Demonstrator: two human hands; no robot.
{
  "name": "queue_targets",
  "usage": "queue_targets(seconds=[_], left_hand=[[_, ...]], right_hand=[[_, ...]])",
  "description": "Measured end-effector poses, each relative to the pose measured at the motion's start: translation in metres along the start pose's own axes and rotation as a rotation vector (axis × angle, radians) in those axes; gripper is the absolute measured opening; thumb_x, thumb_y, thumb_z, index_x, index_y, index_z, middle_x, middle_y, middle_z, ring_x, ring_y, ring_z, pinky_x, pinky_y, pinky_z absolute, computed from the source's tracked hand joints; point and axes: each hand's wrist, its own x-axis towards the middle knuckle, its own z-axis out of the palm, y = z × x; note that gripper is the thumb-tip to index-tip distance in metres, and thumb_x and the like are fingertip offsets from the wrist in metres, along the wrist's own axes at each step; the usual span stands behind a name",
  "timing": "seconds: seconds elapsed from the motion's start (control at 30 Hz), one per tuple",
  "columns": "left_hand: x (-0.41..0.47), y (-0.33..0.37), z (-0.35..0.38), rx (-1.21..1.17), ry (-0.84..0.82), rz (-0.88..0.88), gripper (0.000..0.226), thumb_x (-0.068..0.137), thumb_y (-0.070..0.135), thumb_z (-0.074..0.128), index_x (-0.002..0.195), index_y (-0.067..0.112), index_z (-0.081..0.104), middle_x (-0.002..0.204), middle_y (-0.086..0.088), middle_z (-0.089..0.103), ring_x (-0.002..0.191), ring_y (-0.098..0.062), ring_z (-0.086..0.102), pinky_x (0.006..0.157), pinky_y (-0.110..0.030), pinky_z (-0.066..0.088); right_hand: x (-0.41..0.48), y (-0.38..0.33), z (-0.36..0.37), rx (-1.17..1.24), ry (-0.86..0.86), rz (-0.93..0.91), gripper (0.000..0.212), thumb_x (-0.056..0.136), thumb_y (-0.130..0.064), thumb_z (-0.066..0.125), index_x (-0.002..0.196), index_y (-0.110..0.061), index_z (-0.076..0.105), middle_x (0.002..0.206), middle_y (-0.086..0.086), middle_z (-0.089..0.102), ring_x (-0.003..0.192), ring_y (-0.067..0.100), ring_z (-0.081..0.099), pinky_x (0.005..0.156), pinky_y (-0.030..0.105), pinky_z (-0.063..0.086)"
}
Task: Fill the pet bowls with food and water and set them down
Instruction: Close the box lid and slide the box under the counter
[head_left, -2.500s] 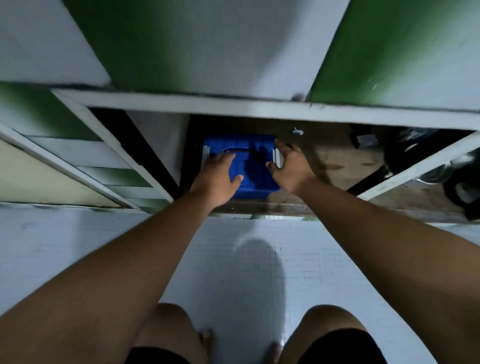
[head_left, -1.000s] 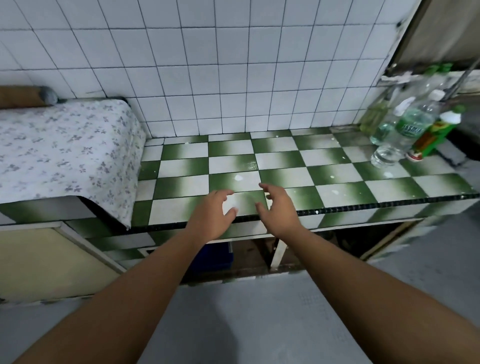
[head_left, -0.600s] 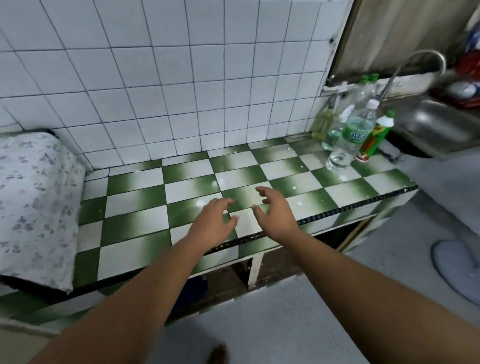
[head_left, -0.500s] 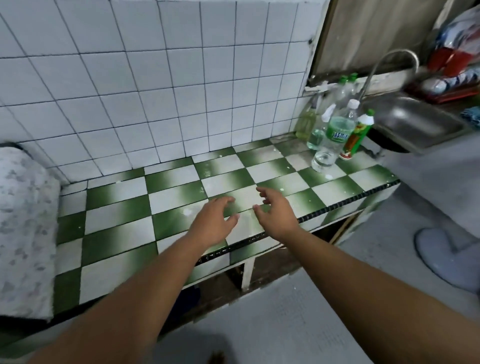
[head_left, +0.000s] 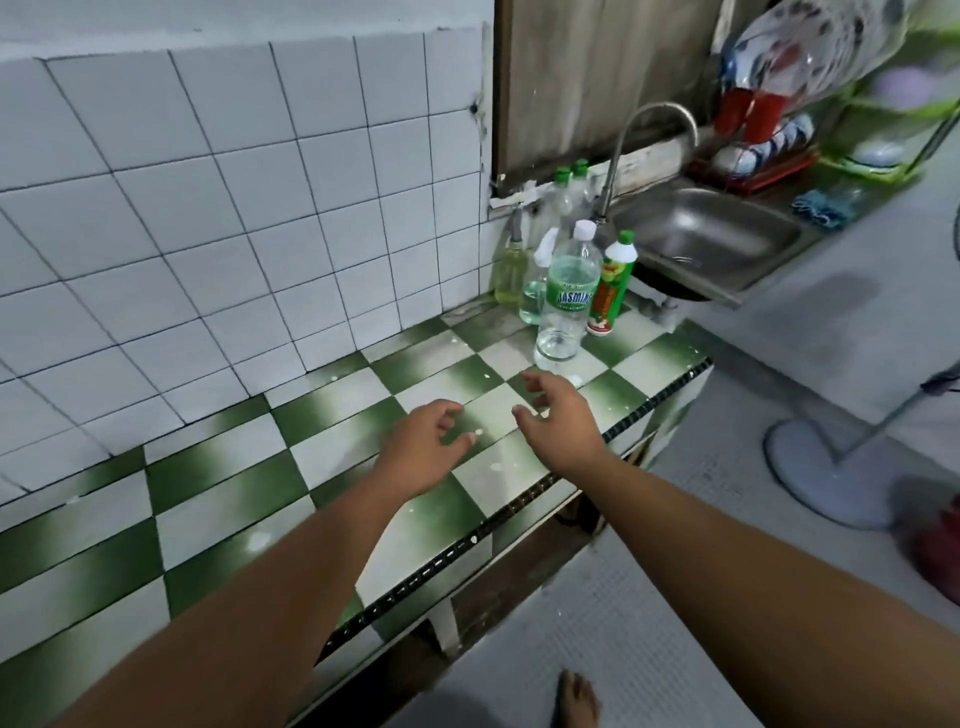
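Left hand (head_left: 426, 453) and right hand (head_left: 557, 422), both empty with fingers relaxed, hover over the tabletop (head_left: 234, 493). One clear bottle (head_left: 566, 299) stands just beyond the right hand, among six bottles (head_left: 511, 267).

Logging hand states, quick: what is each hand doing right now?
Left hand: open, fingers loosely curled, holding nothing.
Right hand: open, fingers loosely curled, holding nothing.

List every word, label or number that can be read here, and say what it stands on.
"JASMIN": on the green label of the clear bottle; the end of the word curves out of view.
Small print under that word: too small to read.
Label on the red-and-green bottle: blurred, unreadable.
Nothing else shows readable text.
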Motion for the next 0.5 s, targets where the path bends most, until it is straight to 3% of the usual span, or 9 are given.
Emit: queue_targets(seconds=[0.1,0.2,0.27,0.37,0.5], left_hand=[[0.038,0.016,0.022,-0.05,-0.015,-0.051,0.043,0.088,0.037,0.077,0.127,0.025,0.063,0.115,0.002,0.065,0.105,-0.012,0.064,0.077,-0.016,0.045],[0.077,0.028,0.045,-0.125,-0.048,-0.104,0.048,0.084,0.038,0.081,0.126,0.024,0.064,0.115,0.0,0.066,0.107,-0.015,0.065,0.09,-0.032,0.055],[0.102,0.037,0.057,-0.15,-0.053,-0.12,0.049,0.084,0.04,0.082,0.127,0.025,0.064,0.115,-0.001,0.066,0.105,-0.015,0.066,0.09,-0.036,0.058],[0.138,0.05,0.071,-0.19,-0.029,-0.128,0.047,0.082,0.042,0.082,0.123,0.027,0.064,0.111,-0.002,0.069,0.101,-0.014,0.068,0.089,-0.032,0.057],[0.184,0.061,0.087,-0.239,-0.014,-0.178,0.052,0.078,0.046,0.085,0.122,0.028,0.063,0.114,-0.003,0.067,0.099,-0.013,0.067,0.073,-0.021,0.05]], right_hand=[[0.041,0.021,-0.025,0.039,-0.018,-0.008,0.044,0.089,-0.02,0.067,0.132,-0.017,0.057,0.116,-0.002,0.059,0.1,0.011,0.058,0.087,0.025,0.047],[0.089,0.04,-0.055,0.096,0.009,-0.001,0.039,0.089,-0.022,0.068,0.127,-0.017,0.059,0.114,-0.001,0.062,0.098,0.014,0.062,0.083,0.025,0.05],[0.12,0.051,-0.075,0.114,0.035,0.013,0.036,0.089,-0.022,0.068,0.124,-0.017,0.059,0.111,-0.001,0.063,0.094,0.014,0.063,0.082,0.025,0.051],[0.166,0.066,-0.099,0.101,0.096,0.034,0.034,0.088,-0.027,0.069,0.119,-0.017,0.06,0.104,-0.002,0.064,0.09,0.014,0.062,0.084,0.03,0.053],[0.212,0.081,-0.111,0.132,0.106,0.068,0.045,0.083,-0.038,0.074,0.12,-0.017,0.059,0.107,0.0,0.064,0.098,0.016,0.062,0.091,0.034,0.054]])
